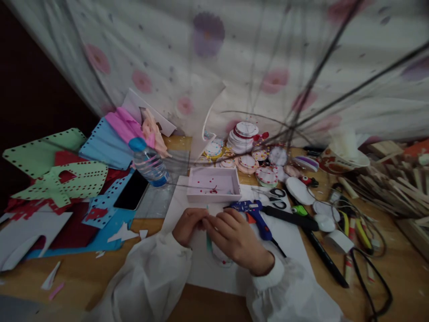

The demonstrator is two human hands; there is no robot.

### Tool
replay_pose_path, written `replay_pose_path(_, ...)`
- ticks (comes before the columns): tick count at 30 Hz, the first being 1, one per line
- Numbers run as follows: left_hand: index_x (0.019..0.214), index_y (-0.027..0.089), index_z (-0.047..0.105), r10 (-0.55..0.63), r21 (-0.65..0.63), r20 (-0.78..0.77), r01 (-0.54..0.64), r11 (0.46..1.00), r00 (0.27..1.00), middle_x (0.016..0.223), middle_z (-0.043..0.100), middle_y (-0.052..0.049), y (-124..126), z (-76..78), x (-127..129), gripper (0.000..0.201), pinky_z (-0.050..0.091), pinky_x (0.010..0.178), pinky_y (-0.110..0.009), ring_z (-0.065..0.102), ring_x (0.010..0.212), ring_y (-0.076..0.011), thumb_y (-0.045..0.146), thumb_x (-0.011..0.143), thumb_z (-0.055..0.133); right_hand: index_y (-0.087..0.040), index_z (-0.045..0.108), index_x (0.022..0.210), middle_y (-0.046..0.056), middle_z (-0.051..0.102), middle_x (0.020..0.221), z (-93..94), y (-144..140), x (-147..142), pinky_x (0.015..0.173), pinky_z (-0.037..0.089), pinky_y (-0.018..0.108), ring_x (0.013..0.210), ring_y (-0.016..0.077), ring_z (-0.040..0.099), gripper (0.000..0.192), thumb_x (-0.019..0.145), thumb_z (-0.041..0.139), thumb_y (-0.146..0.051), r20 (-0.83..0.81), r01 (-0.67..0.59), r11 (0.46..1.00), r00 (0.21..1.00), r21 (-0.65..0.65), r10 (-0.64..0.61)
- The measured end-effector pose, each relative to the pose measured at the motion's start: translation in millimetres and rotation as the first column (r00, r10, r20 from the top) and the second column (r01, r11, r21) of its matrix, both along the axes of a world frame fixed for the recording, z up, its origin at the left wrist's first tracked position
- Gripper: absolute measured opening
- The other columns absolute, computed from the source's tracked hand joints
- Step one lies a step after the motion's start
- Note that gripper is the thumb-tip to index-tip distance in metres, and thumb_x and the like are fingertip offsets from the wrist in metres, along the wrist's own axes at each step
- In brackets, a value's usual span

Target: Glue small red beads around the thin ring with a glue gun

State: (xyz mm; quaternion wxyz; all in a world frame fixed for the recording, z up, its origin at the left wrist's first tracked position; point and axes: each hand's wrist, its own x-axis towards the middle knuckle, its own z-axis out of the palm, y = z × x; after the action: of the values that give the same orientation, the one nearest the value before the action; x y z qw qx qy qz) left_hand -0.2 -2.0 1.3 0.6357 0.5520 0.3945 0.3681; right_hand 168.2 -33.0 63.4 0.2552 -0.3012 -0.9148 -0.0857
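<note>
Over a white paper sheet (241, 281), my left hand (188, 226) and my right hand (236, 237) meet at the fingertips, both closed in a pinch. A narrow teal strip (209, 243) runs between them, its upper end just showing above the fingers. Which fingertips press on it is partly hidden. Below my right hand lies a white disc with red dots along its rim (221, 259), mostly covered. Just beyond my hands stands a shallow pale box (214, 197) with small red bits inside. Right of it rests a blue glue gun (259, 219).
Scissors (276, 197), a black-handled tool (291, 218), white discs (300, 191) and cables crowd the right, with wooden sticks (385, 179) beyond. Decorated round pieces (246, 163) are piled at the back. Leftward are a bottle (150, 165), a phone (132, 190) and coloured sheets (43, 152).
</note>
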Motion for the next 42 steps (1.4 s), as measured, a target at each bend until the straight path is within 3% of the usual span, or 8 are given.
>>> replay_pose_path(4, 0.054, 0.015, 0.061, 0.026, 0.012, 0.055, -0.027, 1.000, 0.998, 0.049, 0.046, 0.000, -2, 5.7, 0, 0.045, 0.030, 0.051, -0.027, 0.041, 0.051, -0.0120, 0.039, 0.087, 0.042, -0.023, 0.056, 0.110, 0.004, 0.067, 0.087, -10.9, -1, 16, 0.071, 0.046, 0.035, 0.078, 0.0182, 0.058, 0.026, 0.086, 0.054, -0.011, -0.374, 0.199, 0.978, 0.904, -0.058, -0.206)
replay_pose_path(7, 0.048, 0.015, 0.056, 0.013, 0.071, -0.032, -0.011, 0.997, 0.999, 0.049, 0.045, 0.000, -4, 10.0, 4, 0.042, 0.029, 0.050, -0.026, 0.040, 0.048, -0.0107, 0.034, 0.084, 0.046, -0.025, 0.057, 0.103, 0.003, 0.066, 0.085, -23.7, -6, 28, 0.072, 0.049, 0.036, 0.079, 0.0193, 0.061, 0.021, 0.085, 0.058, -0.015, -0.628, 0.324, 0.907, 0.655, -0.268, -0.420)
replay_pose_path(10, 0.043, 0.017, 0.046, 0.011, 0.222, -0.186, 0.031, 0.975, 0.982, 0.046, 0.040, 0.002, -7, 10.9, 8, 0.043, 0.029, 0.052, -0.026, 0.040, 0.048, -0.0103, 0.029, 0.084, 0.047, -0.023, 0.058, 0.097, 0.005, 0.064, 0.088, -38.6, -15, 31, 0.070, 0.051, 0.037, 0.080, 0.0206, 0.062, 0.011, 0.086, 0.057, -0.022, -0.732, 0.261, 0.836, 0.403, -0.482, -0.549)
replay_pose_path(13, 0.042, 0.018, 0.035, 0.010, 0.389, -0.334, 0.128, 0.912, 0.943, 0.047, 0.033, 0.004, -9, 10.5, 8, 0.042, 0.026, 0.051, -0.026, 0.037, 0.049, -0.0099, 0.023, 0.081, 0.049, -0.022, 0.057, 0.094, 0.004, 0.062, 0.087, -49.3, -23, 28, 0.066, 0.052, 0.033, 0.077, 0.0184, 0.061, 0.008, 0.087, 0.056, -0.024, -0.760, 0.156, 0.815, 0.296, -0.558, -0.578)
replay_pose_path(17, 0.049, 0.016, 0.046, -0.235, 0.419, -0.418, 0.416, 0.807, 0.878, 0.050, 0.044, 0.003, -8, 13.3, 1, 0.028, 0.032, 0.057, -0.025, 0.042, 0.053, -0.0104, 0.021, 0.075, 0.056, -0.022, 0.057, 0.093, 0.003, 0.061, 0.085, -51.3, -26, 23, 0.066, 0.051, 0.031, 0.077, 0.0171, 0.061, 0.006, 0.087, 0.056, -0.023, -0.782, 0.067, 0.821, 0.269, -0.567, -0.563)
replay_pose_path(19, 0.052, 0.016, 0.051, -0.317, 0.396, -0.412, 0.481, 0.782, 0.854, 0.052, 0.049, 0.002, -6, 15.8, -2, 0.023, 0.035, 0.062, -0.026, 0.044, 0.054, -0.0105, 0.022, 0.073, 0.058, -0.022, 0.057, 0.093, 0.003, 0.061, 0.085, -50.0, -24, 23, 0.067, 0.051, 0.031, 0.078, 0.0172, 0.061, 0.006, 0.087, 0.056, -0.023, -0.784, 0.053, 0.824, 0.278, -0.564, -0.555)
replay_pose_path(26, 0.059, 0.017, 0.041, -0.334, 0.085, -0.286, 0.371, 0.925, 0.898, 0.060, 0.038, 0.003, -3, 20.9, -3, 0.030, 0.032, 0.056, -0.024, 0.041, 0.059, -0.0115, 0.030, 0.086, 0.042, -0.022, 0.058, 0.092, 0.003, 0.060, 0.085, -51.2, -23, 25, 0.070, 0.051, 0.030, 0.079, 0.0162, 0.060, 0.005, 0.088, 0.055, -0.022, -0.772, -0.002, 0.808, 0.294, -0.590, -0.563)
replay_pose_path(42, 0.059, 0.019, 0.033, -0.339, 0.060, -0.289, 0.371, 0.927, 0.895, 0.061, 0.030, 0.005, -3, 16.5, -3, 0.033, 0.027, 0.056, -0.025, 0.035, 0.059, -0.0108, 0.035, 0.086, 0.042, -0.023, 0.055, 0.096, 0.003, 0.058, 0.088, -64.9, -28, 26, 0.076, 0.047, 0.033, 0.083, 0.0180, 0.058, 0.008, 0.089, 0.053, -0.021, -0.698, -0.036, 0.753, 0.403, -0.658, -0.591)
